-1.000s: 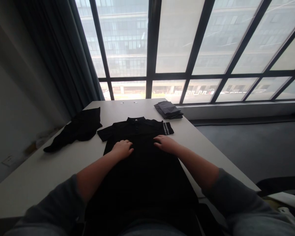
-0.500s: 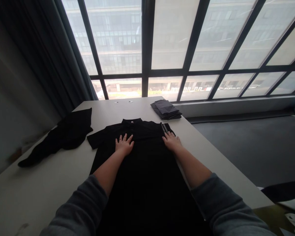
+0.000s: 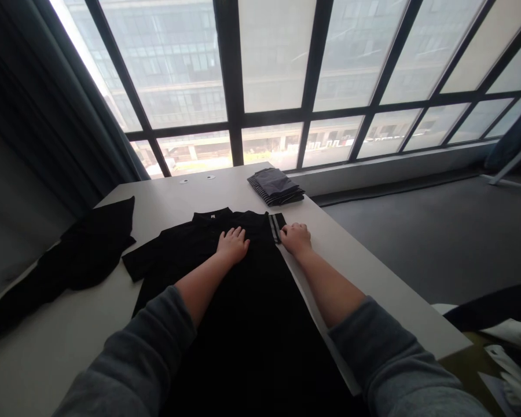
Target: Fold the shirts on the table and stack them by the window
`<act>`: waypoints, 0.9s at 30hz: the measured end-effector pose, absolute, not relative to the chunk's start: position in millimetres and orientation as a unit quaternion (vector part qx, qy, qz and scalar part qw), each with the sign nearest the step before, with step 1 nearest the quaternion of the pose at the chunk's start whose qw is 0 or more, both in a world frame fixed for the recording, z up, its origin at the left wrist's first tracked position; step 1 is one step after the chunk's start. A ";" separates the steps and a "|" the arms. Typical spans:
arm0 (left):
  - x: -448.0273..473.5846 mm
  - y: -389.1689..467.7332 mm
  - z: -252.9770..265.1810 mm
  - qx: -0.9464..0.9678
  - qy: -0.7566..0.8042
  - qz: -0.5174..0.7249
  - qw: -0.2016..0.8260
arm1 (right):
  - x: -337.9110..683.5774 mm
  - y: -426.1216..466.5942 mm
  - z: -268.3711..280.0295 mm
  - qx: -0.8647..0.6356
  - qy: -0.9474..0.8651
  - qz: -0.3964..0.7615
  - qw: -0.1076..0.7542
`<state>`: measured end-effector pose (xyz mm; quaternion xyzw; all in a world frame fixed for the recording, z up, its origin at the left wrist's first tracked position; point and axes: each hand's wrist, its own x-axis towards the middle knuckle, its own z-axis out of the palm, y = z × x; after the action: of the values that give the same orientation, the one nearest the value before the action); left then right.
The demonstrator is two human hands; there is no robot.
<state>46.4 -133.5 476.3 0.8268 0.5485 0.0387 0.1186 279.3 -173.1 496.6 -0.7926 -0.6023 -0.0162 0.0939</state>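
Resting left hand [image 3: 233, 245] on shirt [image 3: 243, 313], right hand [image 3: 297, 238] at its striped sleeve [image 3: 274, 229].
Spreading the left loosely; curling the right at the sleeve's end, cannot tell if pinching it. With shirt laid flat on table [image 3: 369, 284] beneath left hand, folded stack [image 3: 276, 186] beyond right hand, dark garment [image 3: 89, 246] well left of left hand.
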 end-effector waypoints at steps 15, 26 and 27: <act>122.7 -104.8 464.4 0.801 0.577 0.084 0.137 | 297.5 -146.5 499.3 -0.811 -0.579 0.005 0.080; 124.5 -196.9 488.1 0.851 0.512 0.063 0.102 | 293.3 -140.3 500.1 -0.763 -0.592 0.050 0.253; 125.0 -199.8 488.1 0.854 0.505 0.058 0.111 | 292.8 -140.3 501.0 -0.750 -0.603 0.048 0.268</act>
<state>125.0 -199.8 488.1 0.8541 0.5048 0.0577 0.1113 292.8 -140.3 501.0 -0.7498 -0.6031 0.0476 0.2679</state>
